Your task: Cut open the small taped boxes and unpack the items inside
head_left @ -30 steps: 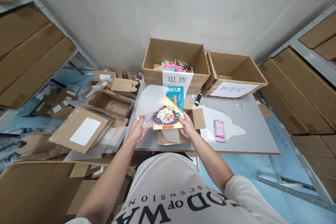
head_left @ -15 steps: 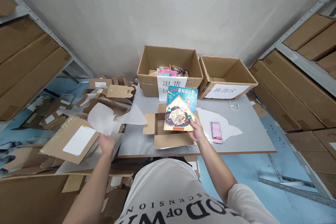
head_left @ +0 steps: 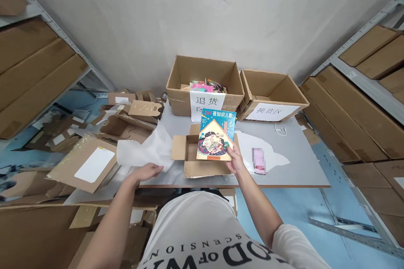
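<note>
My right hand (head_left: pixel 234 159) grips the lower right corner of a children's book (head_left: pixel 216 134) with a blue and cream illustrated cover. The book is held tilted above a small cardboard box (head_left: pixel 205 170) with open flaps, covering part of its inside. On the left, my left hand (head_left: pixel 147 172) is at the table's front edge with its fingers stretched out to the right. Close beside its fingertips lies a thin, crumpled white packing sheet (head_left: pixel 139 153), which spreads over the table's left end.
Behind stand a large carton (head_left: pixel 176 103) holding several books and a second carton (head_left: pixel 277 103), both with paper signs. A pink phone-like object (head_left: pixel 259 162) lies on the grey table (head_left: pixel 303 155). Flattened boxes (head_left: pixel 91 168) pile up at the left; shelves with cartons (head_left: pixel 344 113) flank both sides.
My left hand has moved right, away from the flattened boxes, and let go of the white sheet, which has dropped lower. The book in my right hand has shifted slightly down.
</note>
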`<state>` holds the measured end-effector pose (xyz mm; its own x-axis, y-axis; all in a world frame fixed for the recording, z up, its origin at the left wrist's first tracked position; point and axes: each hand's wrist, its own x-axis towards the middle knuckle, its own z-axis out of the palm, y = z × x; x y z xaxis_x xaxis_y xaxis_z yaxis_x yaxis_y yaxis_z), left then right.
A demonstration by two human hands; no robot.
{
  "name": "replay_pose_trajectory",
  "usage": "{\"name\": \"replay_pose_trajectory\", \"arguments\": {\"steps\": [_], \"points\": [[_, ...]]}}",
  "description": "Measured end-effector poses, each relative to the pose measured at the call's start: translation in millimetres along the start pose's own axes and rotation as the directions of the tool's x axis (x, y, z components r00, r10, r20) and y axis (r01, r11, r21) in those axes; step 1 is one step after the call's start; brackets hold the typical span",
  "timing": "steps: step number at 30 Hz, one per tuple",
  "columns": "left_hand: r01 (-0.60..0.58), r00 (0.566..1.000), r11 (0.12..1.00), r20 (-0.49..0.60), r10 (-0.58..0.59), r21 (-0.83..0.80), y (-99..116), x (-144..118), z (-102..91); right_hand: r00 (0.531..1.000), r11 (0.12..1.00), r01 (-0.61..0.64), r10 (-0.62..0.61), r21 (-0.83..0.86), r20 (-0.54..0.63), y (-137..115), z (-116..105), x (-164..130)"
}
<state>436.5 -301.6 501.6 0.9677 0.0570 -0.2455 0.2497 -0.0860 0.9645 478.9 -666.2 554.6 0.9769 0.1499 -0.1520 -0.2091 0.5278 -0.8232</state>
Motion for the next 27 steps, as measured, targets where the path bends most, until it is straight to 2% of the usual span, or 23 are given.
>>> {"name": "replay_pose_trajectory", "arguments": {"steps": [1, 2, 3, 6, 9, 12, 14, 20, 27], "points": [[0.041, 0.998, 0.999, 0.046, -0.041, -0.004, 16.9, 0.5, 2.6, 1.000, 1.000, 0.005, -0.005, -0.005, -0.001, -1.0, 1.1, 0.4], [0.149, 0.979, 0.988, 0.145, -0.142, -0.034, 33.5, 1.3, 7.3, 1.000, 1.000, 0.010, -0.010, -0.012, -0.001, -2.0, 2.4, 0.8], [0.198, 0.965, 0.974, 0.196, -0.174, -0.113, 49.5, 2.4, 14.3, 1.000, 1.000, 0.014, -0.014, -0.017, 0.001, -3.0, 4.0, 1.1], [0.104, 0.975, 0.887, 0.220, -0.003, -0.449, 88.3, 7.1, 46.4, 1.000, 1.000, 0.018, -0.017, -0.022, 0.017, -5.0, 10.2, 0.9], [0.125, 0.955, 0.808, 0.291, 0.060, -0.576, 107.4, 10.4, 83.5, 0.999, 1.000, 0.020, -0.020, -0.018, 0.035, -4.8, 16.5, -1.2], [0.126, 0.960, 0.833, 0.278, 0.035, -0.539, 109.4, 9.2, 110.1, 0.998, 0.999, 0.013, -0.011, -0.031, 0.055, -2.3, 19.2, -4.5], [0.101, 0.969, 0.856, 0.246, 0.031, -0.507, 105.8, 6.6, 118.7, 0.998, 0.998, -0.005, 0.009, -0.061, 0.063, 0.1, 18.8, -6.6], [0.111, 0.980, 0.853, 0.198, -0.009, -0.510, 91.4, 1.9, 123.5, 0.999, 0.991, -0.027, 0.032, -0.131, 0.039, 3.6, 19.2, -8.7], [0.062, 0.993, 0.841, 0.120, 0.003, -0.537, 83.2, 3.3, 136.9, 1.000, 0.998, 0.017, -0.018, -0.067, -0.012, -3.8, 26.6, -1.6]]}}
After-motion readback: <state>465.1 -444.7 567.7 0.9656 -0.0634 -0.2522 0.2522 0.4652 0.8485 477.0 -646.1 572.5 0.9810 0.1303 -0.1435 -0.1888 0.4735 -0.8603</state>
